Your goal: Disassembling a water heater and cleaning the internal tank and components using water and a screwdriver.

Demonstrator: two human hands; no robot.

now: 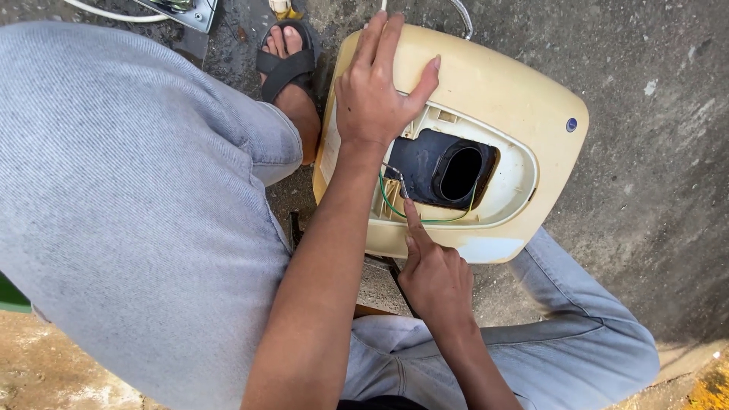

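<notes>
Cream housing (486, 91) lies face-up, long axis slanting lower-right.

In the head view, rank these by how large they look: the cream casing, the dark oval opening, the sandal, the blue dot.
1. Cream casing, steadied by the left hand.
2. Sandal, though it is partly hidden, so its true size is unsure.
3. Dark oval opening, near the right hand.
4. Blue dot.

label: small round blue sticker (571, 124) | on cream housing (501, 83), right edge
</notes>
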